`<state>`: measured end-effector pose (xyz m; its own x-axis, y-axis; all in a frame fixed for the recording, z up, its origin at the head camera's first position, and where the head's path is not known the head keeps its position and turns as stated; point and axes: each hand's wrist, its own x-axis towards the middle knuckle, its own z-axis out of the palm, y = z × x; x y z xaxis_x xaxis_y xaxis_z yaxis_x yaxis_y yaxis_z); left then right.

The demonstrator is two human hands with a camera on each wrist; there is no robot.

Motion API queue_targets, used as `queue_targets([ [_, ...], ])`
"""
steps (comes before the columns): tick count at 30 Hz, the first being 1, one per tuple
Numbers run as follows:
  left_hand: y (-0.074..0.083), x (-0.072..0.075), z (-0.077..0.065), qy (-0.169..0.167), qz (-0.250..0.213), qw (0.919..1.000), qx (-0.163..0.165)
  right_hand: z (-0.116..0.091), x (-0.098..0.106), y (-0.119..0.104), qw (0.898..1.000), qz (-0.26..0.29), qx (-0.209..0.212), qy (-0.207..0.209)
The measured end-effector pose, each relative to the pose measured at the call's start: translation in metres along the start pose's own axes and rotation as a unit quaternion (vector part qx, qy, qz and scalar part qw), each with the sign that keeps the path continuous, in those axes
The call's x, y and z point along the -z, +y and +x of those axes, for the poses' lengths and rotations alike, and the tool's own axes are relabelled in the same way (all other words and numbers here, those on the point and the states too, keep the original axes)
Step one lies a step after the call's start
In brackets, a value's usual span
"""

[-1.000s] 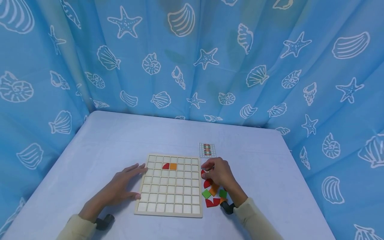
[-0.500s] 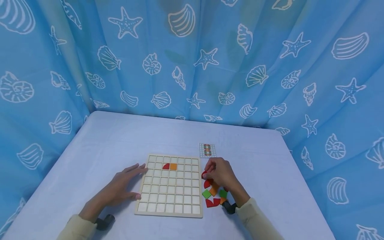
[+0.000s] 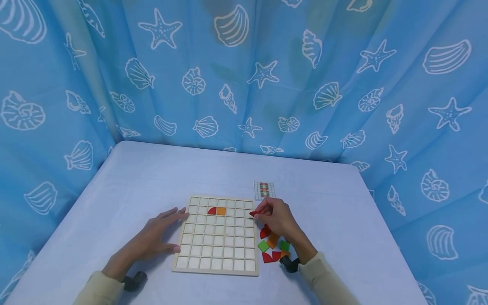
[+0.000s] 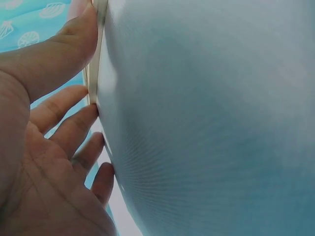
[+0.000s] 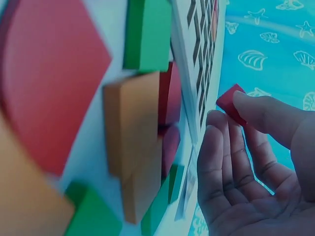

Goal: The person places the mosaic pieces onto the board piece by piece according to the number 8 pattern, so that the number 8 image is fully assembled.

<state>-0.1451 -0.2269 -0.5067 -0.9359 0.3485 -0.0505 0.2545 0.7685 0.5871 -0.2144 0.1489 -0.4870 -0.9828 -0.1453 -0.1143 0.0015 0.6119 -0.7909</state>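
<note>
My right hand [image 3: 279, 219] pinches a red quarter-circle tile [image 5: 229, 104] between thumb and fingers, over the right edge of the wooden grid board [image 3: 213, 272] in the head view. My left hand [image 3: 154, 235] lies along the board's left side, its fingers spread and the fingertips and thumb against the frame. In the left wrist view the thumb and fingers [image 4: 74, 125] reach that pale wooden edge. Two tiles sit side by side in the second row of the grid: a red quarter-circle [image 3: 212, 211] and an orange square [image 3: 221, 211].
Loose tiles lie right of the board, among them a green square [image 3: 263, 245], an orange square [image 3: 272, 240] and several red ones. A small pattern card [image 3: 259, 190] lies beyond my right hand. A blue shell-print curtain [image 3: 228, 55] surrounds the white table [image 3: 164, 169].
My right hand has picked up the red quarter-circle tile from beside the board and moved it slightly up and left to the board's edge. My left hand has stayed in place.
</note>
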Motion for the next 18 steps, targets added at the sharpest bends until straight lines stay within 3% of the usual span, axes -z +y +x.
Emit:
queue_targets([
  [8, 0.0, -0.001, 0.001, 0.0, 0.002, 1.0, 0.008, 0.005, -0.011, -0.01, 0.999, -0.002, 0.044, -0.008],
  [18, -0.002, -0.001, 0.001, 0.001, 0.001, 1.0, 0.008, 0.011, -0.028, -0.024, 0.999, -0.001, 0.051, -0.017],
])
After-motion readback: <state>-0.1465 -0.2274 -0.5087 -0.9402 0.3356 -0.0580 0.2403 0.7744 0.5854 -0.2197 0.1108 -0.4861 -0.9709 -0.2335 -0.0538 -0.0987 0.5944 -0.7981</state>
